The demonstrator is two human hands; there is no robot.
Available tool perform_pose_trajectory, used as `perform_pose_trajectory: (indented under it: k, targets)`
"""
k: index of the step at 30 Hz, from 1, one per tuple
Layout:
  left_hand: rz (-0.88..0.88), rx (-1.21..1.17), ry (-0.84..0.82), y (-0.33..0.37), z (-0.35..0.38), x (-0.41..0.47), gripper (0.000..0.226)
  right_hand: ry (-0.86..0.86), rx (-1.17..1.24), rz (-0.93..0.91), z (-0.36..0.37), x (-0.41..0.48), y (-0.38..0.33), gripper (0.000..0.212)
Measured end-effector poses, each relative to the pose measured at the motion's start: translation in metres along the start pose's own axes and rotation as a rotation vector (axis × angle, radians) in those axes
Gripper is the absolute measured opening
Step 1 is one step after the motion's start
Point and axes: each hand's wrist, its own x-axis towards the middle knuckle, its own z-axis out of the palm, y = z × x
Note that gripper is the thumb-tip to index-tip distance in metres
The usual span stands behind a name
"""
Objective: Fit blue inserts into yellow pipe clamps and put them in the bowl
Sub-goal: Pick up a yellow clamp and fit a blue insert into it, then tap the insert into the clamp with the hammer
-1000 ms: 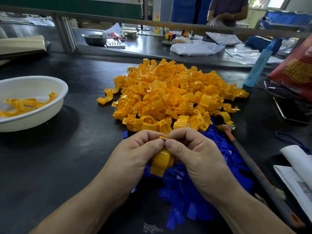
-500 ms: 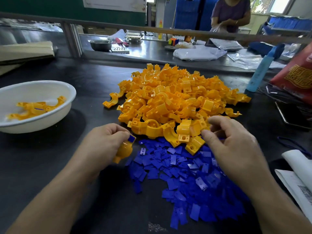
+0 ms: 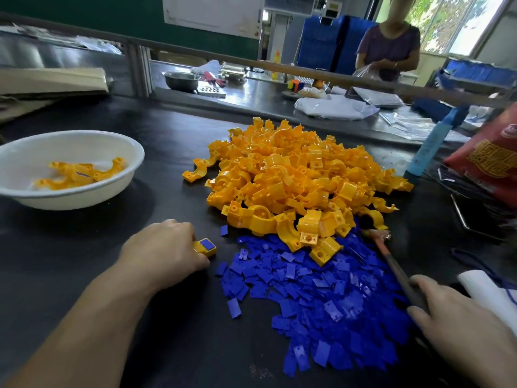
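Head view, nearest first: the left hand [image 3: 165, 253] curls over a yellow clamp [image 3: 198, 247] on the black table [image 3: 84, 261], hiding all but one square end with a flat blue insert [image 3: 207, 244] seated in it. The right hand [image 3: 458, 323], cut off by the frame edge, closes its fingers and thumb on a hammer [image 3: 391, 261] handle. Glossy loose inserts [image 3: 321, 298] lie heaped between the hands, with the curved clamp pile [image 3: 293, 180] beyond and the white bowl [image 3: 70, 201] holding a few at the left; the gold lettering on the red bag [image 3: 489, 155] is too blurred to read.
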Motion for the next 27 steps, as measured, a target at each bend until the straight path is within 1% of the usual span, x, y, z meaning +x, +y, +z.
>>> perform_pose_trajectory:
  k: [2,3,5,7,9,10,11,13,14,15,16,18,20,22,24,25,27]
  targets:
    - [0.014,0.007,0.012,0.002,0.0,-0.002,0.042,0.018,0.012,0.013,0.0,0.001,0.002,0.028]
    - [0.026,0.009,0.017,0.003,0.0,-0.003,0.041,0.057,0.048,0.014,0.0,0.0,0.001,0.024]
    - [0.053,0.012,0.024,0.005,-0.001,-0.003,0.041,0.116,0.255,0.057,-0.005,-0.009,-0.004,0.021]
    - [0.083,0.016,0.023,0.007,0.0,-0.003,0.043,0.167,0.518,0.1,-0.016,-0.024,-0.015,0.028]
    - [0.107,0.019,0.022,0.009,0.002,-0.002,0.044,0.198,0.706,0.054,-0.023,-0.037,-0.032,0.04]
    - [0.118,0.015,0.02,0.01,0.002,-0.002,0.044,0.179,0.785,-0.006,-0.028,-0.045,-0.044,0.042]
    - [0.124,0.008,0.019,0.01,0.003,-0.002,0.044,0.137,0.85,-0.089,-0.034,-0.053,-0.057,0.039]
    - [0.126,-0.012,0.015,0.01,0.003,-0.001,0.044,-0.05,0.917,-0.24,-0.044,-0.065,-0.084,0.033]
    - [0.129,-0.024,0.011,0.009,0.003,-0.001,0.044,-0.136,0.914,-0.303,-0.045,-0.067,-0.095,0.037]
    - [0.134,-0.038,0.01,0.008,0.003,-0.001,0.043,-0.182,0.871,-0.373,-0.044,-0.069,-0.104,0.041]
    - [0.139,-0.051,0.015,0.008,0.003,-0.001,0.043,-0.191,0.797,-0.427,-0.044,-0.069,-0.111,0.042]
    - [0.15,-0.062,0.034,0.007,0.004,0.0,0.041,-0.175,0.677,-0.486,-0.042,-0.068,-0.127,0.037]
    - [0.15,-0.067,0.041,0.006,0.005,0.001,0.04,-0.103,0.689,-0.494,-0.036,-0.069,-0.135,0.037]
    - [0.146,-0.072,0.035,0.005,0.006,0.003,0.04,-0.006,0.646,-0.539,-0.025,-0.069,-0.141,0.041]
    - [0.147,-0.055,0.038,0.006,0.006,0.005,0.039,-0.022,0.551,-0.597,-0.017,-0.069,-0.145,0.042]
    - [0.146,-0.042,0.039,0.007,0.006,0.005,0.038,-0.044,0.508,-0.604,-0.017,-0.068,-0.147,0.043]
    - [0.148,-0.033,0.043,0.007,0.006,0.006,0.038,-0.05,0.498,-0.589,-0.021,-0.06,-0.145,0.047]
